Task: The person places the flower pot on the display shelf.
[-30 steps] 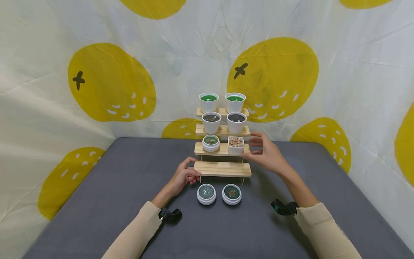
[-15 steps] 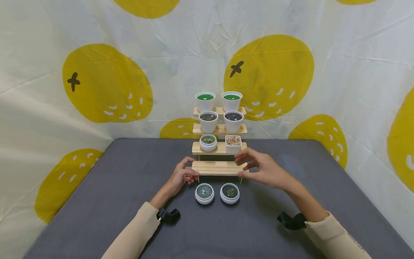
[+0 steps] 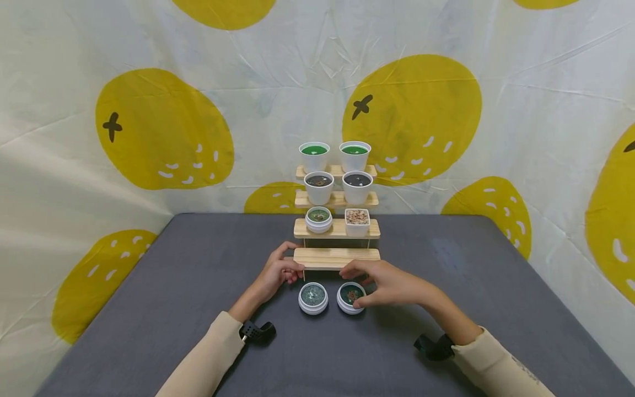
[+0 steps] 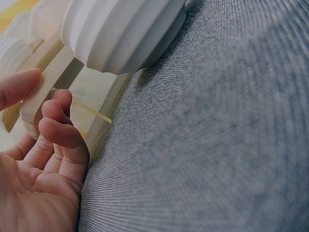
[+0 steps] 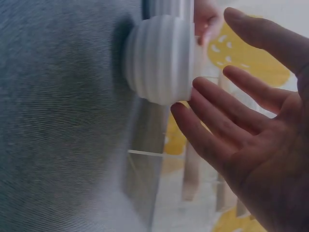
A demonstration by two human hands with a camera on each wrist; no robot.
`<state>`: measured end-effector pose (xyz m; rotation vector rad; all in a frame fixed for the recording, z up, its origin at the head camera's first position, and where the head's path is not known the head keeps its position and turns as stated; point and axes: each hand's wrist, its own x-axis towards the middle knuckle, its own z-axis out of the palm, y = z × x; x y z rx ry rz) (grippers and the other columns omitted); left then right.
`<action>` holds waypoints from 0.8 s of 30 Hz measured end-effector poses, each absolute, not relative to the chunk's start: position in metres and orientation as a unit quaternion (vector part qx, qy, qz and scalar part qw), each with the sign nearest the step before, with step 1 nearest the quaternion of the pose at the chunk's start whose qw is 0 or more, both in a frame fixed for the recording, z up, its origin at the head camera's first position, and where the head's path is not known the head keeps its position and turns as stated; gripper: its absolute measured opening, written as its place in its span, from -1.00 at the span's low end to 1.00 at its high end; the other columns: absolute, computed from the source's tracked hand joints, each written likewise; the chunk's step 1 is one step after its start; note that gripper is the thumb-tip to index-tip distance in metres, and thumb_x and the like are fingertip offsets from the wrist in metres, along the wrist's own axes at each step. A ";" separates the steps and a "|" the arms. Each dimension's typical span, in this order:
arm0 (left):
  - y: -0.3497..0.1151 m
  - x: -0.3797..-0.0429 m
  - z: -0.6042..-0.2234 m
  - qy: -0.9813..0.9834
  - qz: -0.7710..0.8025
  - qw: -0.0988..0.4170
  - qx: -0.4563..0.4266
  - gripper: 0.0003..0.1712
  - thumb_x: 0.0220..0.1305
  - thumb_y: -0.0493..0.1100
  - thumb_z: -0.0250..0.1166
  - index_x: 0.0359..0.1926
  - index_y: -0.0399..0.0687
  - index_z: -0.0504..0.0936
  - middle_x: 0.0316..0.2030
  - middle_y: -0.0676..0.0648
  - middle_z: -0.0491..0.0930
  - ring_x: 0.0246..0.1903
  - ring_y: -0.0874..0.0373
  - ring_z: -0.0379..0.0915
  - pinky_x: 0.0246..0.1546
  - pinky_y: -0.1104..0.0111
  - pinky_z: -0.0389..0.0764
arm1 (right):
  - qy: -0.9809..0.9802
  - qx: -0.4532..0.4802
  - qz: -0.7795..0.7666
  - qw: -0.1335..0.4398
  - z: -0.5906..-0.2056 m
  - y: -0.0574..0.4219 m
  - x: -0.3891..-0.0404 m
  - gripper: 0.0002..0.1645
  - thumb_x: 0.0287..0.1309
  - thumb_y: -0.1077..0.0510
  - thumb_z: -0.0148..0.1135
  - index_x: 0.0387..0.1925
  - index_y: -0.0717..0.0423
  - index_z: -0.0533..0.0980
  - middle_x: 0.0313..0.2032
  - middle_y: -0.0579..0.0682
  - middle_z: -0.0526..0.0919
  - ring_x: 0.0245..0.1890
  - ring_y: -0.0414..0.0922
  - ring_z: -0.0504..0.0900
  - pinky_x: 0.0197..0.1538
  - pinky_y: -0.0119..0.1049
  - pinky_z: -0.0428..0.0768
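Observation:
My left hand (image 3: 275, 271) pinches the left end of the lowest step (image 3: 337, 256) on a tiered wooden stand. In the left wrist view the thumb (image 4: 21, 87) lies over the board and curled fingers sit below it. In front of the stand, on the cloth, are two small white ribbed jars: the left jar (image 3: 313, 310) has a grey-green speckled filling, the right jar (image 3: 350, 310) a dark green one with a brown centre. My right hand (image 3: 392, 284) reaches over the right jar with fingers spread, some fingertips at its rim; contact is hard to tell.
Higher steps carry two cups with green filling (image 3: 315, 161), two with dark filling (image 3: 319, 194), a ribbed jar (image 3: 318, 221) and a square pot of pebbles (image 3: 357, 227). Grey cloth (image 3: 198, 331) covers the table. A fruit-print curtain (image 3: 288, 99) hangs behind.
My right hand has come away from the pebble pot's step, down and toward me, to the right jar. The left hand keeps its hold on the stand.

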<state>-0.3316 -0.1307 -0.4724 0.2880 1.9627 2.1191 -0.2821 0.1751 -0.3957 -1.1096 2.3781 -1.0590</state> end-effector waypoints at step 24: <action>-0.132 -0.332 -0.473 0.670 0.726 0.120 0.103 -0.38 0.18 -0.34 0.26 0.26 -0.20 0.29 -0.59 -0.01 0.62 -0.66 0.22 0.40 -0.61 0.43 0.44 | 0.845 -0.409 -0.303 0.166 -0.415 0.175 -0.290 -0.24 0.05 0.07 0.60 0.26 0.13 0.49 0.12 -0.04 0.66 -0.07 -0.20 0.53 -0.06 -0.34 0.51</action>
